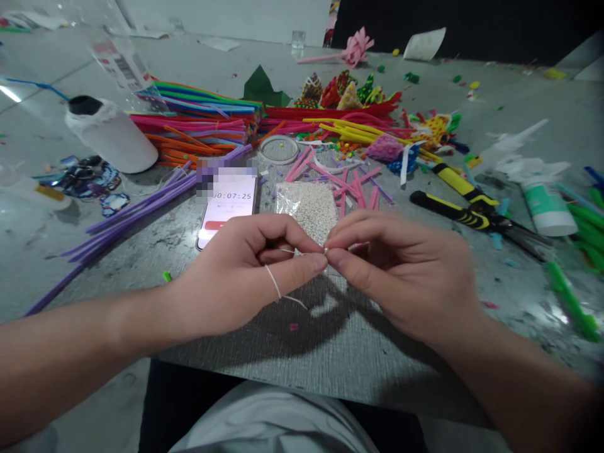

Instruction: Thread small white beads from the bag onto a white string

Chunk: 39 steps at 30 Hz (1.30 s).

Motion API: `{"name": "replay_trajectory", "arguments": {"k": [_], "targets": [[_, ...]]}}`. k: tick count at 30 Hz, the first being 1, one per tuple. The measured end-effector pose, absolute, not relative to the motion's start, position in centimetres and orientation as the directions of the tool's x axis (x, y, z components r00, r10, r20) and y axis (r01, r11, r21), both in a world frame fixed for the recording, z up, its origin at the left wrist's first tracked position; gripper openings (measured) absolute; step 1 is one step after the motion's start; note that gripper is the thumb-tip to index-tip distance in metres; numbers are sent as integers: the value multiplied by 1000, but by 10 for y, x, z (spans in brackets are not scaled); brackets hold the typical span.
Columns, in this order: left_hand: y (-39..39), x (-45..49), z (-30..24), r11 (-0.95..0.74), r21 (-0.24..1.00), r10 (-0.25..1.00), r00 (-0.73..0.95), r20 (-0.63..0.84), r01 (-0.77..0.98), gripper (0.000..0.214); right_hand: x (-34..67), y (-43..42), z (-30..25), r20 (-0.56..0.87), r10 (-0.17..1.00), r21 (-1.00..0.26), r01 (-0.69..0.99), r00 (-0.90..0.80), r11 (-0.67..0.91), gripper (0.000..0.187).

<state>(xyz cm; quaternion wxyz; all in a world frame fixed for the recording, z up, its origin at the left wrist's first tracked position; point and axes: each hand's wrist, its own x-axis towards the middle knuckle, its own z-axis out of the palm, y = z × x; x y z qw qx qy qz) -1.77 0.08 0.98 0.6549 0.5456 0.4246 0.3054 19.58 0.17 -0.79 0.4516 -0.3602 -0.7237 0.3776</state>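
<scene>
While both hands meet, left hand point(236, 270) and right hand point(419, 274) each pinching at what looks like a tiny white bead point(326, 250) (white string point(273, 280) loops the left thumb), I'd call it bead-and-string fiddling, needing steady fingertips next. Bead bag point(306, 204) sits just behind; phone point(231, 204) crowds the left.

A: Site type; evidence?

B: Craft workspace, by its materials; grey table point(264, 355) bears bundled coloured stems point(193, 123), bag of beads point(309, 204), cut pink strips point(352, 185); yellow-and-black tool point(495, 220) at right, probably pliers, though blurred.
</scene>
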Motion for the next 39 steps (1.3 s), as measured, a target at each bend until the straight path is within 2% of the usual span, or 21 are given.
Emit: {"name": "replay_trajectory", "arguments": {"k": [6, 9, 18, 27, 39], "targets": [[4, -18, 9, 403, 911, 806, 506, -307, -90, 11, 197, 3, -5, 437, 819, -815, 221, -372, 536, 10], [5, -18, 11, 445, 888, 783, 534, -320, -120, 13, 197, 3, -3, 460, 799, -780, 253, -387, 572, 11], [6, -18, 10, 398, 917, 773, 548, -320, -25, 9, 195, 1, 3, 473, 762, -689, 354, -443, 633, 21], [6, -15, 14, 288, 942, 765, 550, -335, 172, 10, 191, 1, 6, 468, 708, -563, 439, -529, 700, 19], [2, -15, 14, 318, 932, 728, 585, -357, 173, 8, 190, -2, 3, 471, 689, -498, 478, -551, 723, 19]]}}
